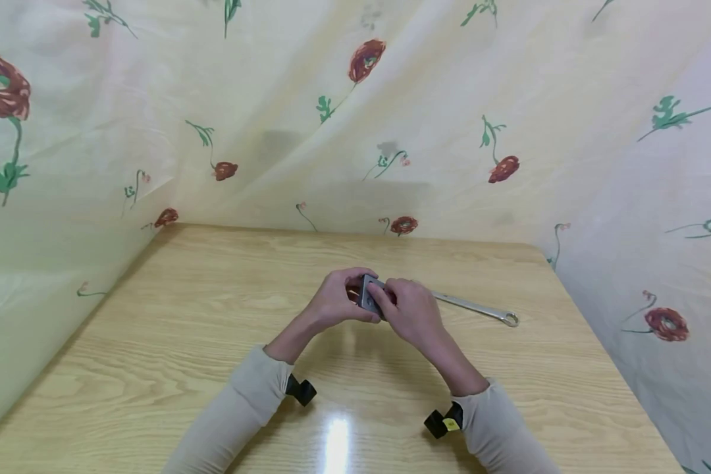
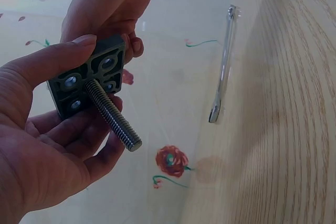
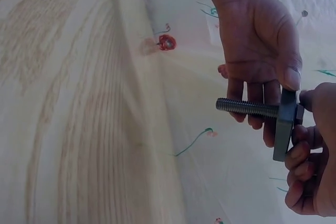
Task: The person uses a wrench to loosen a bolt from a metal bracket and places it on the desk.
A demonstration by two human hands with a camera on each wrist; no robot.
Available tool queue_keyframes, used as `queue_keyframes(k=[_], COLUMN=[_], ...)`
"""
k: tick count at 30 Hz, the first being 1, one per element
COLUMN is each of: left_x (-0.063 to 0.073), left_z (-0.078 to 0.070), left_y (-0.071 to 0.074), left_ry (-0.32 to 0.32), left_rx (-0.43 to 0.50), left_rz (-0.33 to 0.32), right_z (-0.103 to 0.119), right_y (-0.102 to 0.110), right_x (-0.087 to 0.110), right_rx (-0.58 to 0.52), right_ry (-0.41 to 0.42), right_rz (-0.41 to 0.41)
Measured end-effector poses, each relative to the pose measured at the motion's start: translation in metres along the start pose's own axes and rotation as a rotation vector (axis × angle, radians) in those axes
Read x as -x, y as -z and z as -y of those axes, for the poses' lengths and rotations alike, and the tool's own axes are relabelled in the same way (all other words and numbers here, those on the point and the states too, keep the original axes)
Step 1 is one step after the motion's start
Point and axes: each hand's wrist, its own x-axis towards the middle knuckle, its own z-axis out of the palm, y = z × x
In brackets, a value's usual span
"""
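My left hand (image 1: 336,301) grips a dark square plate (image 2: 90,73) by its edges, thumb on one side and fingers on the other. The plate has round holes near its corners and a ribbed face. A threaded bolt (image 2: 114,116) stands out from the middle of that face. On the opposite side, the right wrist view shows the bolt's head (image 3: 300,114), pinched between the thumb and curled fingers of my right hand (image 1: 416,315). Both hands are held close together above the table, and the right fingers partly hide the head.
A silver combination wrench (image 1: 473,305) lies on the wood-grain table (image 1: 213,283), just right of the right hand. Flower-patterned cloth (image 1: 272,131) hangs around the back and sides. Each forearm wears a small black wrist device, such as the left one (image 1: 301,390).
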Motion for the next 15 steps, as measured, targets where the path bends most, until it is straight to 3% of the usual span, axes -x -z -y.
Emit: queue_keyframes(k=[6,15], left_x=[-0.0003,-0.0004], left_z=[0.0,-0.0002], left_y=[0.0013,0.0037], left_ry=[-0.003,0.004], left_rx=[-0.028,-0.041], left_rz=[-0.003,-0.012], right_z=[0.0027,0.0006], right_y=[-0.0021,-0.0011], right_x=[-0.0009,0.0011], right_rx=[0.067,0.053], right_ry=[0.04,0.105], right_rz=[-0.047,-0.052])
